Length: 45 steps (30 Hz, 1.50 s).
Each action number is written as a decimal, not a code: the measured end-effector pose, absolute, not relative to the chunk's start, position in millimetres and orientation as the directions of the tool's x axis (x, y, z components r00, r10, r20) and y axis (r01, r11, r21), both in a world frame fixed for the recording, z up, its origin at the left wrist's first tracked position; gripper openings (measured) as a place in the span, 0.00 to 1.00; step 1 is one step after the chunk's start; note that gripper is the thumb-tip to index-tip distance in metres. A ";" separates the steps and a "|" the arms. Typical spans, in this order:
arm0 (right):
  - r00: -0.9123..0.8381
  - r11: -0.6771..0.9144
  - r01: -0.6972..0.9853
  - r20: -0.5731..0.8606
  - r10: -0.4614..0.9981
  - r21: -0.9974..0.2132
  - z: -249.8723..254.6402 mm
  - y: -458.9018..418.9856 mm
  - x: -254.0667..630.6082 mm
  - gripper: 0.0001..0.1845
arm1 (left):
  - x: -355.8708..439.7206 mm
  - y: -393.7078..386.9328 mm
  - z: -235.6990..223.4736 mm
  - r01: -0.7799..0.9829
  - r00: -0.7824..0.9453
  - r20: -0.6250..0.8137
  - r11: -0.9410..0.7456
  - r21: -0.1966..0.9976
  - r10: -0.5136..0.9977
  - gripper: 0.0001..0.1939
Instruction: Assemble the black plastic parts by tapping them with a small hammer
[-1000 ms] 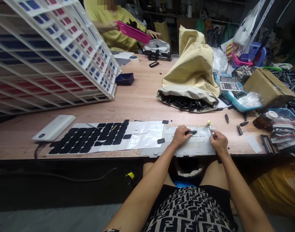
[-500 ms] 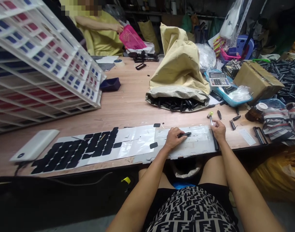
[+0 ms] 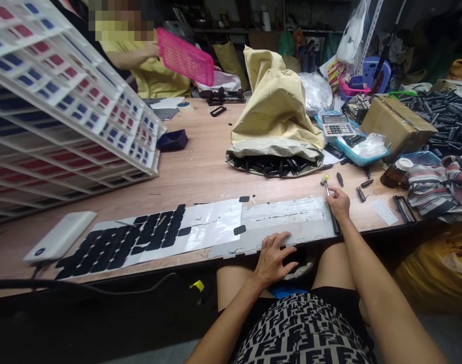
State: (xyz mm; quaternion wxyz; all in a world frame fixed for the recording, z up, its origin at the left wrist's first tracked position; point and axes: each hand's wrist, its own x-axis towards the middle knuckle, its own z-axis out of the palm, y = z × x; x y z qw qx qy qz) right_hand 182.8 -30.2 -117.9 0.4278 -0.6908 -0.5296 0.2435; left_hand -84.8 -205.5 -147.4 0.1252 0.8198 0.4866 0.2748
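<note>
Around: yellowish sack [image 3: 272,101] of black parts behind the grey board [image 3: 291,217]; white crate [image 3: 113,111] at left on the surface [image 3: 200,167]
Right grip [image 3: 337,203]: closed around the hammer [image 3: 327,188]
Hammer: head beyond the fingers, dark handle end by the board's right edge
Left grip [image 3: 272,258]: fingers apart, at the board's near edge

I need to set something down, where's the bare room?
On the table between the purple tray and the sack, down toward the white sheet. It's crowded right of the sack, around the calculator and cardboard box.
</note>
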 end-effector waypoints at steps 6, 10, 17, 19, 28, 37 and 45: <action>0.325 -0.073 0.517 0.117 0.938 -0.853 -117.5 -31.2 182.0 0.25 | -84.6 -144.2 -122.7 0.652 0.119 0.364 -0.349 0.673 0.924 0.07; 0.314 -0.053 0.482 0.116 0.942 -0.874 -116.7 -33.0 182.7 0.25 | -85.1 -54.8 -110.6 0.551 -0.181 0.251 -0.113 0.827 0.951 0.12; 0.322 -0.060 0.402 0.080 0.943 -0.914 -121.3 -31.7 181.7 0.24 | -81.1 63.8 -119.5 0.580 -0.380 0.099 0.153 0.800 0.920 0.14; 0.327 -0.056 0.387 0.081 0.941 -0.920 -123.4 -31.3 181.5 0.24 | -80.5 77.2 -123.6 0.601 -0.369 0.082 0.171 0.781 0.926 0.14; 0.315 -0.042 0.422 0.103 0.943 -0.905 -122.4 -33.1 180.5 0.22 | -99.4 32.5 -114.1 0.650 -0.288 0.151 0.077 0.756 0.946 0.11; 0.315 -0.052 0.459 0.108 0.943 -0.887 -122.8 -30.5 181.7 0.22 | -110.9 -74.0 -136.6 0.668 0.178 0.156 -0.236 0.706 0.972 0.09; 0.290 -0.075 0.514 0.091 0.953 -0.854 -111.0 -30.2 182.4 0.24 | -108.1 -72.9 -148.9 0.580 0.091 0.194 -0.211 0.787 0.977 0.10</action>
